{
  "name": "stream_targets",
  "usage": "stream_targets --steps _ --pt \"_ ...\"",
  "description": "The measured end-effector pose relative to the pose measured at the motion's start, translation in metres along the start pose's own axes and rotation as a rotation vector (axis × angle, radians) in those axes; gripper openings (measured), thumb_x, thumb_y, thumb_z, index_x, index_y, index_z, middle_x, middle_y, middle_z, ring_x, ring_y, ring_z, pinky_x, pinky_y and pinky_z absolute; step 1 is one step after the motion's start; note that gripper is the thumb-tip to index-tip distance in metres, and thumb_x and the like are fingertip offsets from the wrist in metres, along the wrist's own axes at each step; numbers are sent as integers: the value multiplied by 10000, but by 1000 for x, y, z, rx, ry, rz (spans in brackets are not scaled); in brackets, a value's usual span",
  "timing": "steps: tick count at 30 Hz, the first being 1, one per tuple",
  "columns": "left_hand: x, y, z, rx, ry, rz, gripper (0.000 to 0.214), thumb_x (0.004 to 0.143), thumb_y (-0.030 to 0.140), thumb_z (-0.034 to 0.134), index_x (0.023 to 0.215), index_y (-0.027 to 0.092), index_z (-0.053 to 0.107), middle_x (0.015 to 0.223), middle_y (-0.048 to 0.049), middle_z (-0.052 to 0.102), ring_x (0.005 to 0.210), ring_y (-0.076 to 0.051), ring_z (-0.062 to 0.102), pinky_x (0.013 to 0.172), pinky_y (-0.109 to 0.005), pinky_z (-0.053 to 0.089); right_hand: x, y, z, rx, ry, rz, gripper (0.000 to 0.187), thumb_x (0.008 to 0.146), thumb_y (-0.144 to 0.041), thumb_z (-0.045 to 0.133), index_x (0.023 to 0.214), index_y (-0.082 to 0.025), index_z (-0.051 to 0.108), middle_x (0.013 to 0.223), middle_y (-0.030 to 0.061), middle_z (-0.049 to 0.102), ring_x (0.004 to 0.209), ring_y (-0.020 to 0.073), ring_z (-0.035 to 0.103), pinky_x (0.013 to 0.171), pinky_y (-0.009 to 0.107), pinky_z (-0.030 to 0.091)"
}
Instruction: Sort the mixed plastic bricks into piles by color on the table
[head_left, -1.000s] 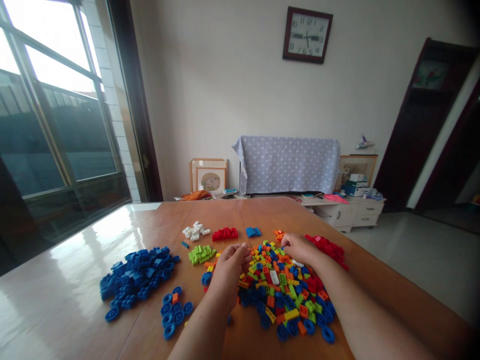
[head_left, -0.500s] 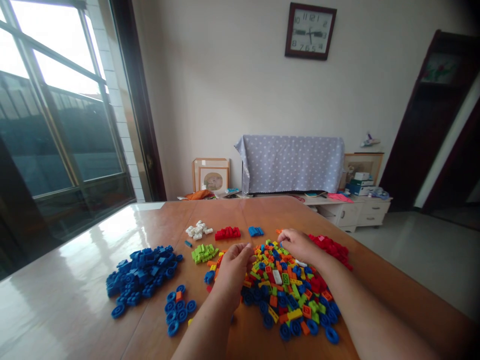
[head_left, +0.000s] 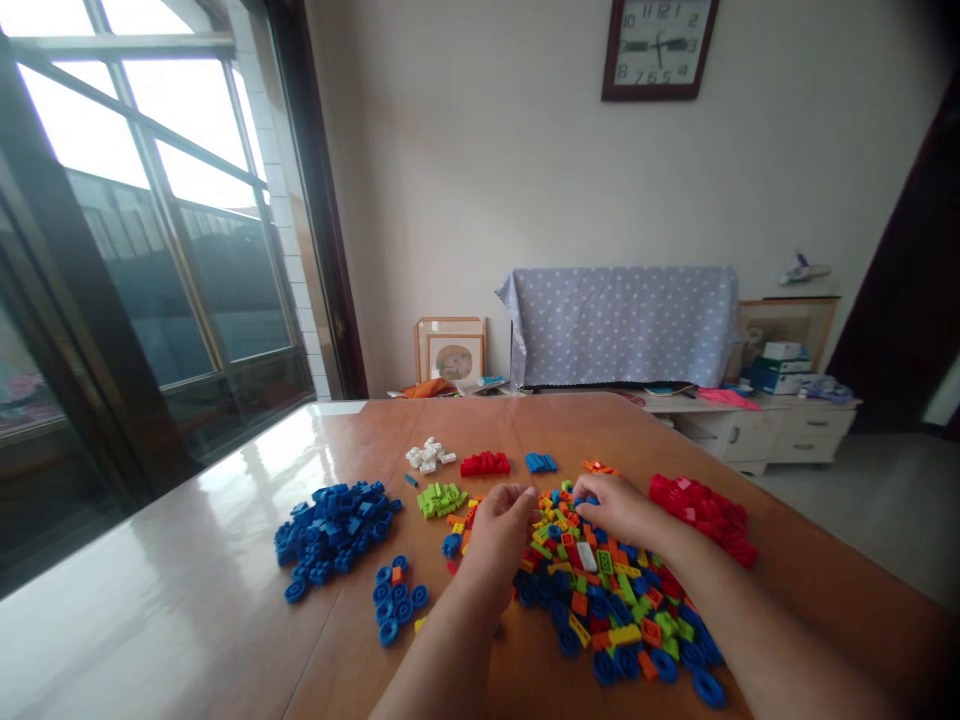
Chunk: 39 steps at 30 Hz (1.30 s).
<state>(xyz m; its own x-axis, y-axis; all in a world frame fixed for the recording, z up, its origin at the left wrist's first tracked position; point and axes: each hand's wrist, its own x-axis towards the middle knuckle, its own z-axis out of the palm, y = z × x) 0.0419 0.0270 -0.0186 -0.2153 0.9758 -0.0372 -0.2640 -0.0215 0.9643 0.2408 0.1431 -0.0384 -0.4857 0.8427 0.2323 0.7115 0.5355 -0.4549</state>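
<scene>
1. The mixed pile (head_left: 609, 600) lies on the near right of the worktop (head_left: 202, 650), around both hands — placed, I judge, within reach of either
2. Beyond it I see white pieces (head_left: 430, 457), green pieces (head_left: 441, 501) and a red row (head_left: 484, 464) set apart, seemingly by colour
3. The left hand (head_left: 502, 530) has its grip drawn together, thumb toward finger; I can't tell whether anything is pinched
4. The right hand (head_left: 619, 508) bends over a blue piece (head_left: 586, 500) — clamped or merely near, I can't tell
5. From here the left forearm (head_left: 454, 645) hides part of the pile
</scene>
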Motion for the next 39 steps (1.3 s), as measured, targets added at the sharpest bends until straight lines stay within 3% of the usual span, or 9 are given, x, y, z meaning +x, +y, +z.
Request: stream_targets --steps 9,12,18,23,27,31,34,39 --pt "-4 -2 2 -28 -125 -28 345 716 398 784 936 141 716 803 -52 693 759 -163 640 670 -246 429 -12 -52 5 431 -44 -132 222 892 -412 584 976 -237 693 914 9 740 857 195 667 751 269 498" --pt "-5 -1 2 -52 -134 -27 353 687 396 810 912 137 729 806 -65 705 750 -164 641 667 -248 433 -14 -59 7 422 -4 -181 216 891 -411 600 986 -254 713 955 18 737 911 208 668 803 284 510" --pt "-2 -4 0 -124 -40 -40 376 618 371 868 846 134 684 725 -46 678 665 -137 619 617 -230 426 -15 -65 6 385 25 -262 240 902 -377 596 1049 -267 751 1064 51 734 998 234 668 892 329 524" --pt "3 -6 -3 -198 1 -38 376 646 381 852 854 148 642 715 -26 661 624 -118 607 577 -215 428 -15 -68 10 516 58 -201 343 923 -426 586 1200 -259 703 1122 44 743 1020 228 692 900 337 554" --pt "3 -6 -3 -217 11 -93 315 690 316 816 873 160 612 788 -36 683 657 -120 644 584 -205 456 -13 -70 13 526 229 -132 376 942 -487 555 1204 -255 692 1159 54 741 1074 231 685 957 367 551" --pt "1 -5 -1 -257 -25 -157 296 707 289 804 863 174 581 771 -37 687 654 -134 673 596 -212 487 -17 -82 13 447 348 -165 390 964 -475 525 1277 -285 661 1232 61 721 1134 237 673 1006 391 540" --pt "-1 -5 1 -295 -76 -191 288 704 268 805 855 173 579 745 -33 683 657 -143 682 618 -224 513 -23 -91 14 376 336 -213 432 989 -442 492 1393 -317 577 1288 56 697 1163 233 670 1016 392 541" --pt "-1 -3 2 -372 -124 -196 248 702 212 794 828 163 586 722 -32 667 647 -132 665 667 -239 546 -27 -93 18 298 211 -263 505 1019 -419 432 1518 -345 417 1362 47 653 1228 227 639 1051 409 525"
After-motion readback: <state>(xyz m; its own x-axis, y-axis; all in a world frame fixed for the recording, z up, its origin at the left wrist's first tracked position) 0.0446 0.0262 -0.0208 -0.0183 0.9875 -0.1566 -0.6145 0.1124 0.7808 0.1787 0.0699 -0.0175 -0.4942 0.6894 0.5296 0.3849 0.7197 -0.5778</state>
